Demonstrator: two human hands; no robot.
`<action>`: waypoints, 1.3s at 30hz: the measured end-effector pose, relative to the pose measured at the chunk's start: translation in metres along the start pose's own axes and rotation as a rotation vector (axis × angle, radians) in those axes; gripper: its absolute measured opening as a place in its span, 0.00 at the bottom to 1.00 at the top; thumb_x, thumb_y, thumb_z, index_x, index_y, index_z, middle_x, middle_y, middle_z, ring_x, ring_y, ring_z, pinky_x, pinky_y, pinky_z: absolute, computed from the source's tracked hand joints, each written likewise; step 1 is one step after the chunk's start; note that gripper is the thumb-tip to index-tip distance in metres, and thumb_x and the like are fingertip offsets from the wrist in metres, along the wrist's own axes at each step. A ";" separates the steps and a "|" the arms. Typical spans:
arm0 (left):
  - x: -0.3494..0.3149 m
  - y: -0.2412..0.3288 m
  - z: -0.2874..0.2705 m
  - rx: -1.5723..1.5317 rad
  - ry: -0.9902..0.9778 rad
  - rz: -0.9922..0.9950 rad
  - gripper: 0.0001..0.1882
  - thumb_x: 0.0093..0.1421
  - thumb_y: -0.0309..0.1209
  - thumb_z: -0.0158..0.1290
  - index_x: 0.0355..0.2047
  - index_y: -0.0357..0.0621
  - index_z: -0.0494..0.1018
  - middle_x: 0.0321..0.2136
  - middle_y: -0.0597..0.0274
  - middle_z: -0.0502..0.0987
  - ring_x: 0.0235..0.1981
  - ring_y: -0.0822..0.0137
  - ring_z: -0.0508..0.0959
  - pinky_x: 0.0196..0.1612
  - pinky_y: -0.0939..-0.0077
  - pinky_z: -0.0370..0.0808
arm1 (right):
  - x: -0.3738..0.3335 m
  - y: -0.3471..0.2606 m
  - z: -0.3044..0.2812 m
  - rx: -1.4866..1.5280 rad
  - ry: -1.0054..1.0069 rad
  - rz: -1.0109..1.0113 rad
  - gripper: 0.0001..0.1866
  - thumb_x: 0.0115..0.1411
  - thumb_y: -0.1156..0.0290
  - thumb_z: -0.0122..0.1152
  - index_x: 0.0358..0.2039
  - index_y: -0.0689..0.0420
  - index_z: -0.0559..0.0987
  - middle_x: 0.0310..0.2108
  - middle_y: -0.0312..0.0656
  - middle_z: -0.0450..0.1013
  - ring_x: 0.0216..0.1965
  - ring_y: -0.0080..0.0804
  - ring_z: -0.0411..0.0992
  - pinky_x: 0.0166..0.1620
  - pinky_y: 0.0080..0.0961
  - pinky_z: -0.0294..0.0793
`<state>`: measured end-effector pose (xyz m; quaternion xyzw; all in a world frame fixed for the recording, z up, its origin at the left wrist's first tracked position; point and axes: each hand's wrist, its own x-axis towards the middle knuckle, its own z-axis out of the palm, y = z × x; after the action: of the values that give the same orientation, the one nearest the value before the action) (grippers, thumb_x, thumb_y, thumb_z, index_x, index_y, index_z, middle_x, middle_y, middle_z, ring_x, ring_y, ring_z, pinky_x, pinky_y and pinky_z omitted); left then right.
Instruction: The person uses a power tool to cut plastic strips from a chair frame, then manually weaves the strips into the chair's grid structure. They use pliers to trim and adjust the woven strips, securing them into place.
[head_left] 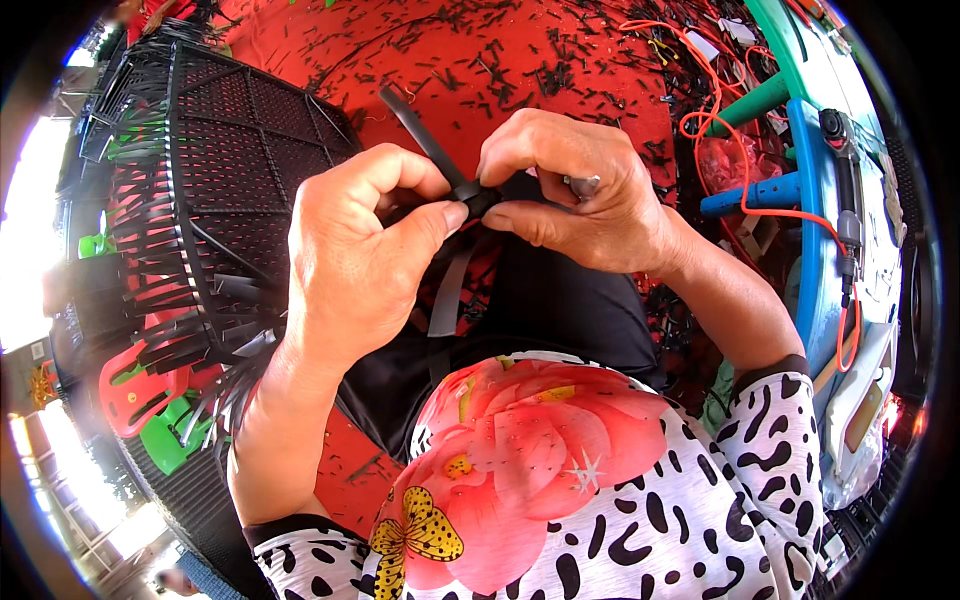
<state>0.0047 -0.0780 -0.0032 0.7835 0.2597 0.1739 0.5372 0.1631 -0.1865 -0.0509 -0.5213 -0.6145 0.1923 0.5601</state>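
Observation:
Above my lap, both hands meet at a flat dark strip [421, 132] that is looped or folded over where my fingertips come together. One end sticks up toward the far side, and a greyer length [450, 295] hangs down below. My left hand [352, 245] pinches the folded part between thumb and fingers. From the other side my right hand [575, 190], wearing a ring [581, 186], pinches the same spot. The exact form of the fold is partly hidden by the fingertips. To the left of my left hand stands a black woven panel [250, 150] with many loose strip ends along its edge.
Short black offcuts [560, 80] litter the red floor [370, 60]. At right is a blue-edged table [812, 230] carrying a black hand tool [846, 190] with an orange hose [765, 212]. Red [138, 390] and green [172, 437] plastic chairs or stools stand at lower left.

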 end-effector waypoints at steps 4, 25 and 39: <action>0.006 0.006 0.001 0.053 -0.056 -0.038 0.03 0.50 0.19 0.56 0.25 0.34 0.71 0.16 0.67 0.72 0.18 0.81 0.68 0.21 0.84 0.64 | 0.001 0.016 -0.004 0.009 -0.035 -0.111 0.13 0.45 0.77 0.69 0.31 0.56 0.75 0.32 0.32 0.71 0.19 0.15 0.54 0.20 0.15 0.52; 0.007 -0.008 0.009 0.289 -0.021 0.323 0.13 0.41 0.18 0.59 0.27 0.37 0.69 0.24 0.56 0.71 0.23 0.62 0.73 0.28 0.75 0.69 | 0.042 0.018 0.002 0.247 -0.008 0.416 0.12 0.55 0.70 0.56 0.19 0.64 0.75 0.16 0.41 0.72 0.19 0.25 0.70 0.25 0.26 0.69; -0.003 0.003 0.017 0.530 0.045 0.333 0.11 0.46 0.18 0.61 0.30 0.31 0.72 0.31 0.51 0.75 0.31 0.68 0.74 0.36 0.80 0.71 | 0.034 0.026 0.010 0.128 0.029 0.423 0.12 0.53 0.67 0.59 0.21 0.63 0.75 0.16 0.51 0.68 0.20 0.47 0.69 0.28 0.35 0.68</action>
<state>0.0122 -0.0932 -0.0069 0.9238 0.1760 0.2030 0.2726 0.1711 -0.1442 -0.0581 -0.6048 -0.4699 0.3363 0.5480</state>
